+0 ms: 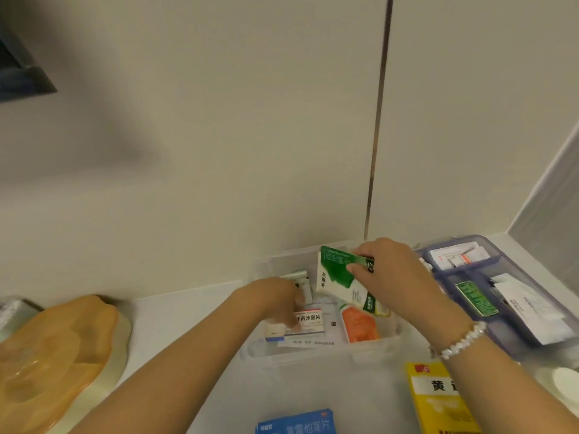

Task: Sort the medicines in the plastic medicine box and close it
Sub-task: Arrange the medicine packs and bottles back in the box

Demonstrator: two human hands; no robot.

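A clear plastic medicine box (pixel 316 352) stands open on the white counter. My right hand (pixel 394 277) is shut on a green and white medicine carton (pixel 336 278), held tilted over the box's right half. My left hand (pixel 275 297) reaches into the left half, fingers pinching a small grey-white carton (pixel 302 281) and touching a white box with a red stripe (pixel 308 321). An orange packet (pixel 358 324) lies at the box's right side. Papers lie under the boxes.
A blue-tinted divided tray (pixel 463 272) with packets and leaflets sits to the right. A yellow carton (pixel 435 399) and a blue carton (pixel 296 424) lie near me. An amber lid-like object (pixel 53 355) rests at left. A white round object (pixel 564 383) sits at far right.
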